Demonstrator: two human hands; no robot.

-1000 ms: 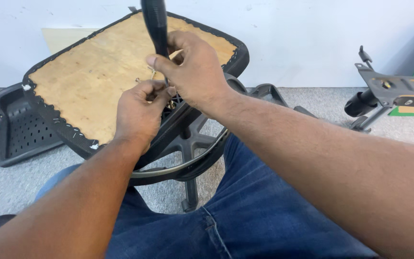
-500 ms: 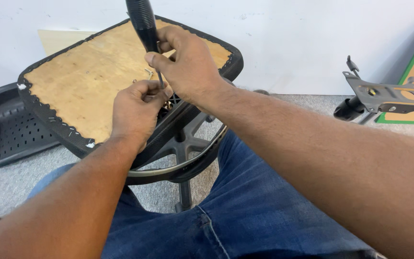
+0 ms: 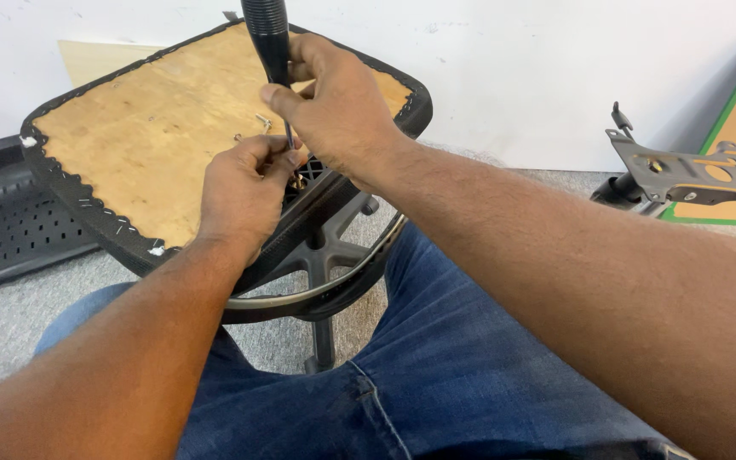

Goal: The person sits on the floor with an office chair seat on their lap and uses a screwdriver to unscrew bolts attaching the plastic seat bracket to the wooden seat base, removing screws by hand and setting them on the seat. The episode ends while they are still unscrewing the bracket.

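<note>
Black-handled screwdriver (image 3: 267, 43) upright in right hand (image 3: 338, 106) grip, left hand (image 3: 244, 192) pinching its tip on plywood seat underside (image 3: 146, 145)

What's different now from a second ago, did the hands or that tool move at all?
Very little. The view drifts, so the metal bracket sits a bit differently in frame. The right hand grips the black-handled screwdriver upright throughout, and the left hand pinches at its tip throughout, at the edge of the upturned chair seat. Nothing was picked up or let go.
</note>
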